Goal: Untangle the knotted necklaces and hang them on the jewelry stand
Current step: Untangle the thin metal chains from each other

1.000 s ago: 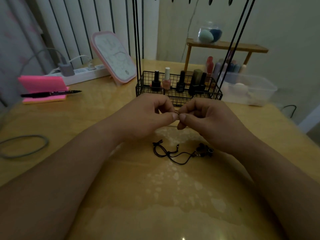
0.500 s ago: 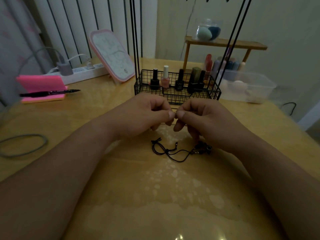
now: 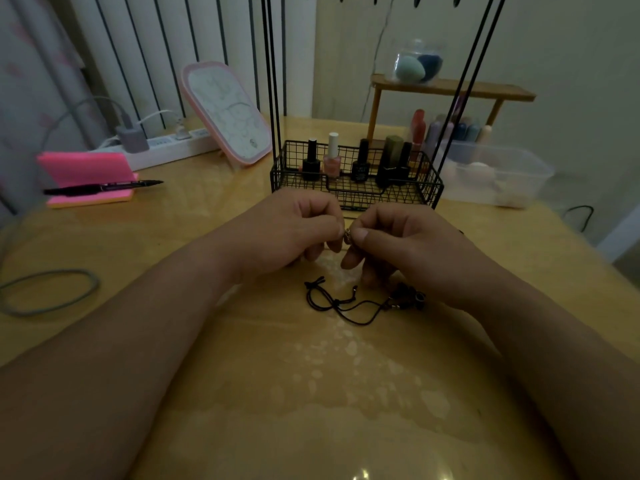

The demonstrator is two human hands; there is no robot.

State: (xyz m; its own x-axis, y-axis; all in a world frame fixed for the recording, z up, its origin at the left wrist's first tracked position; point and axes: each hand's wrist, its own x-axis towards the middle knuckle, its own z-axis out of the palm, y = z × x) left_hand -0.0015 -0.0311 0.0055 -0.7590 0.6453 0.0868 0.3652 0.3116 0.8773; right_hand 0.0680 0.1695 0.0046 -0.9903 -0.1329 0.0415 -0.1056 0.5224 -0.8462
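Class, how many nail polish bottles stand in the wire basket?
5 in the black wire basket, left to right: a black bottle, a pink white-capped bottle, a second black bottle, an olive-capped bottle, a third black bottle tight beside it. Others may be hidden.

Dim, flat indoor light with a grey-green cast; no single source can be made out. The glossy yellow wooden tabletop carries one small bright glare spot at the bottom edge and pale blotchy reflections mid-frame. Weak, soft shadow lies under the left hand and right hand. The small metallic piece they pinch is too dim to resolve. Wide-angle bowing: uprights of the thin black wire jewelry stand lean outward. The clear jar of coloured sponges at the back is soft.
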